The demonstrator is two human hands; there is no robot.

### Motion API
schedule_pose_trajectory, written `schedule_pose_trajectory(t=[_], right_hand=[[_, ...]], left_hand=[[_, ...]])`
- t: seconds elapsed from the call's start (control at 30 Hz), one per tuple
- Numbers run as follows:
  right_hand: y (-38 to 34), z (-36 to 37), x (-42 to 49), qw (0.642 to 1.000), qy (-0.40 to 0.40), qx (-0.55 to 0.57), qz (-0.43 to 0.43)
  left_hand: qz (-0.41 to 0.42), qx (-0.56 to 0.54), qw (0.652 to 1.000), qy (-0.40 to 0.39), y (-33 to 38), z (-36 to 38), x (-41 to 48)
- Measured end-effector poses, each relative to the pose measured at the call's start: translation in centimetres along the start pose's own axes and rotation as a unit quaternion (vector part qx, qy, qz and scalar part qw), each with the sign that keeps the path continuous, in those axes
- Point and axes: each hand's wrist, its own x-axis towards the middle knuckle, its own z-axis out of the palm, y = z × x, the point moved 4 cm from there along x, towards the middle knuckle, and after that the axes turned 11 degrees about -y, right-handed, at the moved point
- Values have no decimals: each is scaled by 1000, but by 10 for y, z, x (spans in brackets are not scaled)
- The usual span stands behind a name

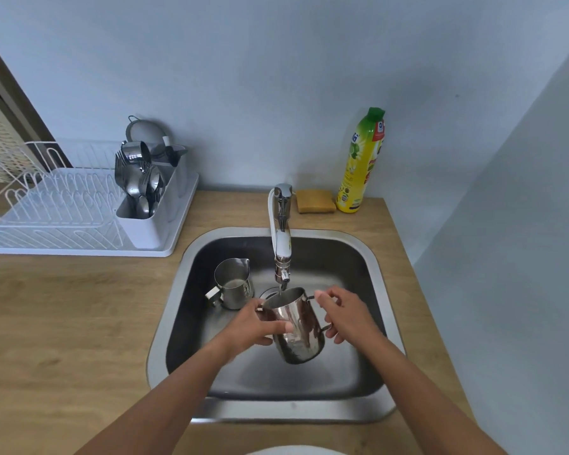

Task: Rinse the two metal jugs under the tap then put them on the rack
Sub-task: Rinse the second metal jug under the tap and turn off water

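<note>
— Hands?
— Left hand wrapped round the body of the larger jug, right hand gripping its handle. Held above the sink, mouth under the tap.
— Second jug?
— Upright in the sink's far-left corner.
— Rack?
— At the worktop's left edge, holding cutlery.

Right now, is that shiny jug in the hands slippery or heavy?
Probably slippery: the held jug is smooth metal under the running tap. Likely getting heavier as water runs in. The left hand wraps its body and the right hand takes the handle, which steadies it.
</note>
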Motion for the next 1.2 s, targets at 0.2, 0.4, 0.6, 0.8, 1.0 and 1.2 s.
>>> schedule_pose_trajectory(t=[0.2, 0.4, 0.6, 0.8, 1.0, 1.2], right_hand=[[1, -12, -4, 997, 52, -30, -42], [9, -5, 6, 995, 71, 14, -62], [8, 13, 24, 986, 37, 151, -53], [6, 32, 42, 974, 12, 219, -62], [4, 54, 50, 958, -42, 278, -59], [2, 57, 43, 967, -77, 242, -32]], left_hand=[[36, 13, 999, -7, 1, 5, 23], [87, 74, 991, 67, 7, -4, 39], [125, 196, 959, 161, 20, -23, 33], [164, 321, 906, 222, 37, -36, 8], [203, 389, 865, 245, 44, -44, -12], [159, 336, 902, 221, 29, -49, -17]])
